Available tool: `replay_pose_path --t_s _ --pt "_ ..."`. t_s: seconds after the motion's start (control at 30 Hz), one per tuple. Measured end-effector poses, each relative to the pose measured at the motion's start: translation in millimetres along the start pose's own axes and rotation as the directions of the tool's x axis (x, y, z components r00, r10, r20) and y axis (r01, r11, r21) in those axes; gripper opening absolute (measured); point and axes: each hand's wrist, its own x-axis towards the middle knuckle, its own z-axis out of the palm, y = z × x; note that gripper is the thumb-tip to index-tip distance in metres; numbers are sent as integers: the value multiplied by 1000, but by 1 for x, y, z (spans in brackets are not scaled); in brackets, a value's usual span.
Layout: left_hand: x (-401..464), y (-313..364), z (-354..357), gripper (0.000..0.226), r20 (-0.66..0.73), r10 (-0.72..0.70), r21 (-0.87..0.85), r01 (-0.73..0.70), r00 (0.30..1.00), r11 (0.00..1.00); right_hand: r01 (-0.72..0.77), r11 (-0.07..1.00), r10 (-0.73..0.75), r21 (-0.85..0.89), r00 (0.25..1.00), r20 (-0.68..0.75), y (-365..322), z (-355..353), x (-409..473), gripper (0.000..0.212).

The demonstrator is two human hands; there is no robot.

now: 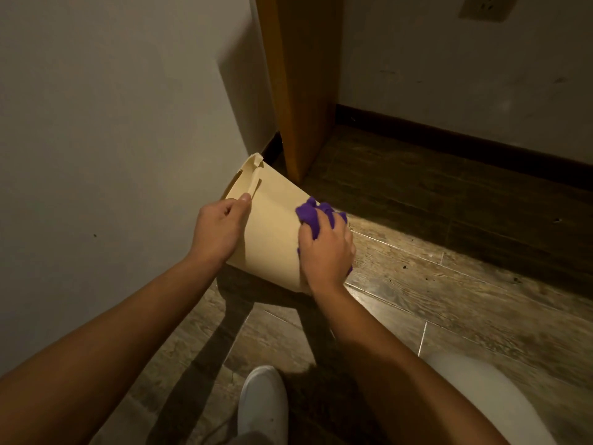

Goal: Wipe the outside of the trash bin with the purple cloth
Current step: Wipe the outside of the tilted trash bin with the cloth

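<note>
A beige trash bin (269, 229) is tipped away from me, its rim toward the wall corner and its base lifted off the floor. My left hand (219, 228) grips its left side, thumb near a slot by the rim. My right hand (325, 252) presses a bunched purple cloth (313, 215) against the bin's right side. Part of the cloth is hidden under my palm.
A white wall (112, 139) stands close on the left. A wooden door frame (298, 91) rises just behind the bin. Dark baseboard (465, 142) runs along the far wall. Wood-look floor tiles (449, 290) spread to the right. My white shoe (263, 403) sits at the bottom.
</note>
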Motion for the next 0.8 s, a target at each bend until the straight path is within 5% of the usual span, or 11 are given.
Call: replay_pose_path --t_s 0.33,0.63,0.8 --pt "-1 3 4 49 11 28 17 -29 1000 999 -286 958 286 33 958 5 65 1 7 46" --pt "-1 11 -2 38 28 -56 -11 56 998 998 -533 842 530 84 846 60 90 -21 12 51" --pt "13 33 -19 36 189 -111 -96 131 976 987 -304 882 370 359 920 -130 39 -54 35 47"
